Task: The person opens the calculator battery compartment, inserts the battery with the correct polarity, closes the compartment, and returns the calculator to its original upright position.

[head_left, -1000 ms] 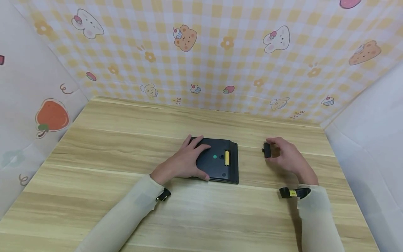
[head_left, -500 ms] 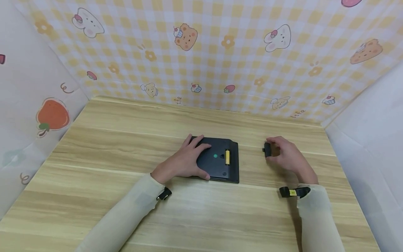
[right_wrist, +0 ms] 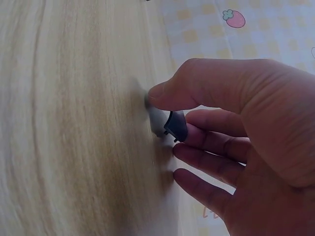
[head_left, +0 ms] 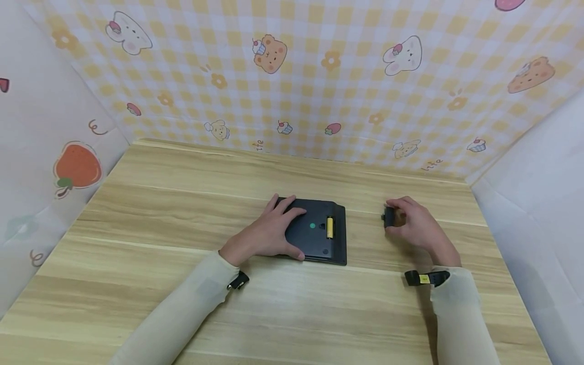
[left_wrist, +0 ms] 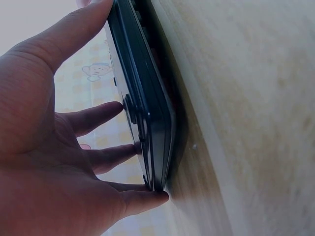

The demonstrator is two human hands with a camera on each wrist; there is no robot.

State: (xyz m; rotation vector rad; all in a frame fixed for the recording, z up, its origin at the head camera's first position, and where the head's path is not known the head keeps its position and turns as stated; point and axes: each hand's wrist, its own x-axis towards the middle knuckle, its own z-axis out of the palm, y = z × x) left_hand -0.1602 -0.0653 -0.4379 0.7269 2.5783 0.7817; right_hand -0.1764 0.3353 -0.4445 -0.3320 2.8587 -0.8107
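A black calculator lies face down on the wooden table, its keys partly seen along the underside in the left wrist view. A yellow battery sits in the uncovered slot on its back. My left hand spans the calculator's left part, thumb at the near edge and fingers reaching to the far edge, and holds it against the table. To the right, my right hand pinches a small black battery cover between thumb and fingers, close to the tabletop. In the right wrist view, small tabs show on the cover.
Light wooden tabletop surrounds both hands. A yellow checked cloth with cartoon prints hangs behind the table, and white sheets stand at the left and right sides. Each sleeve cuff carries a black strap.
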